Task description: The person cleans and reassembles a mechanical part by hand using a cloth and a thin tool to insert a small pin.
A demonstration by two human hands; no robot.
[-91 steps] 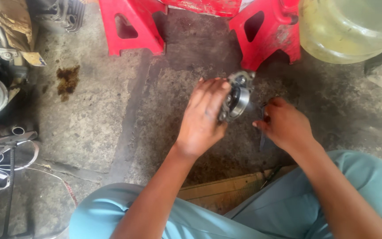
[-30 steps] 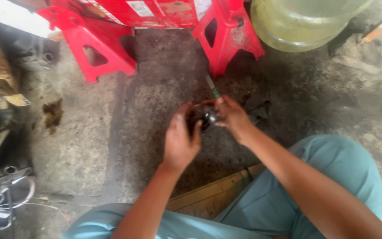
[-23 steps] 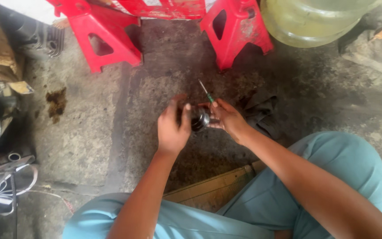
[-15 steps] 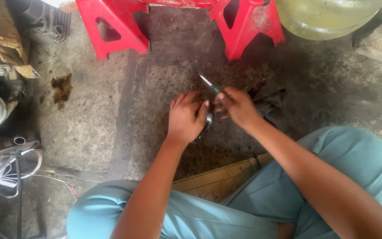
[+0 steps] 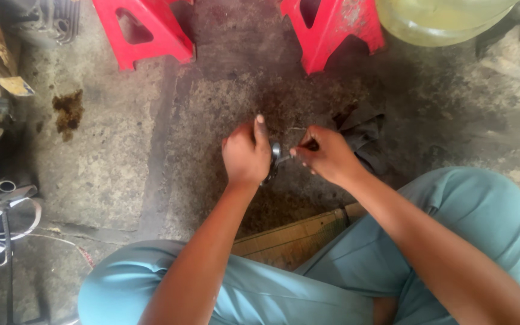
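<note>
My left hand point(image 5: 246, 155) is closed around a small round metal part point(image 5: 275, 154), of which only a shiny edge shows past the fingers. My right hand point(image 5: 326, 155) pinches a thin tool, probably a small screwdriver, whose tip point(image 5: 285, 159) touches the metal part. The tool's handle is hidden inside the fist. Both hands hover low over the dark stained concrete floor, just in front of my knees in light teal trousers point(image 5: 476, 210).
A red plastic stool point(image 5: 151, 30) and its other leg point(image 5: 332, 30) stand ahead. A large translucent yellowish jug point(image 5: 446, 18) sits at top right. A dark rag point(image 5: 362, 129) lies behind my right hand. Metal pipes and straps point(image 5: 1, 204) lie left. A wooden board point(image 5: 296, 238) lies under me.
Three seconds ago the left hand showed the round metal part openly while the right hand was apart. Since then the right hand brought a green-handled tool to the part and lowered it.
</note>
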